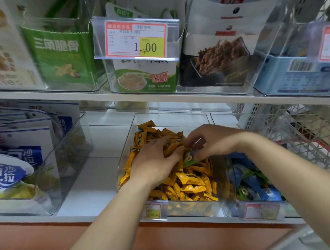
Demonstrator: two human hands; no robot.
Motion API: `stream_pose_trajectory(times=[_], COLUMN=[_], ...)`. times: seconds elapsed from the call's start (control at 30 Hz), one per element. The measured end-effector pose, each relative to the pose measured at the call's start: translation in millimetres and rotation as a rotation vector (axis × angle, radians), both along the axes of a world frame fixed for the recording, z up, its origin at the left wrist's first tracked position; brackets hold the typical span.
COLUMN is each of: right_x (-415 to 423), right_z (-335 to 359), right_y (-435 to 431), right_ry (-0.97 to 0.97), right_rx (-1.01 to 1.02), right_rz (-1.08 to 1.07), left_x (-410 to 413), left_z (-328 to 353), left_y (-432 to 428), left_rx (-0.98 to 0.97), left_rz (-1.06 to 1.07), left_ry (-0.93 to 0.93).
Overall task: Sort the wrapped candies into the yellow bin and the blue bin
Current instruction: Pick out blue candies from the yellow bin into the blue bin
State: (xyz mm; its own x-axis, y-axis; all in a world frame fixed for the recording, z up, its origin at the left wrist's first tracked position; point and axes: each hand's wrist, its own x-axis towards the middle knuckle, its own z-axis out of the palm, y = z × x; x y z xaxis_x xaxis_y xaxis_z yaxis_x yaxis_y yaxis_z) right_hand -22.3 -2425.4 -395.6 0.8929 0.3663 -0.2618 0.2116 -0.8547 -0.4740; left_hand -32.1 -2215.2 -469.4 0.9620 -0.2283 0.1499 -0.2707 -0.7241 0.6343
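Nearest, at 6 o'clock, the clear plastic bin of yellow-wrapped candies [195, 205] stands on the white shelf [97, 168]. The clear plastic bin of blue-wrapped candies [231, 208] sits just beside it at 3 o'clock. The left hand [155, 162] lies on the yellow pile, fingers loosely spread and pressing the wrappers. The right hand [214, 141], at its 2 o'clock, pinches one blue-green wrapped candy [191, 158] between thumb and fingers over the yellow pile. Farther, at 12 o'clock, a red-and-yellow price label [136, 39] hangs on the upper tier.

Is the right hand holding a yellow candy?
No, the right hand pinches a blue-green wrapped candy over the yellow bin.
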Motion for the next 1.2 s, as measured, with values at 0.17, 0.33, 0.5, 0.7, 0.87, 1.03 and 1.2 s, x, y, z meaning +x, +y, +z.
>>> stream_pose_trajectory(times=[0.17, 0.33, 0.5, 0.7, 0.87, 1.03, 1.2], right_x=[-25.1, -48.3, -53.6, -43.8, -9.7, 41.7, 82.2], right_z=[-10.8, -18.7, -36.3, -13.4, -0.5, -12.2, -35.0], right_y=[-2.6, -42.3, -81.8, -73.7, -10.9, 69.4, 127.0], right_ry=[-0.223, -0.578, -0.635, -0.496, -0.516, -0.393, -0.258], right_rx=[0.036, 0.461, 0.134, -0.09, 0.044, 0.179, -0.041], right_rz=[-0.076, -0.321, -0.494, -0.493, -0.37, -0.107, 0.074], left_x=[-6.0, -8.7, -13.4, -15.6, -8.7, -8.0, -9.5], left_z=[2.5, 2.7, 17.1, 45.0, 32.2, 16.2, 14.7], left_y=[-0.4, 2.1, 4.2, 37.3, 71.0, 87.8, 97.1], left_rx=[0.176, 0.167, 0.118, -0.072, 0.025, 0.058, 0.024], left_rz=[-0.145, -0.136, -0.148, -0.035, 0.141, 0.161, 0.111], left_ry=[-0.073, -0.056, -0.107, -0.307, -0.217, -0.045, -0.014])
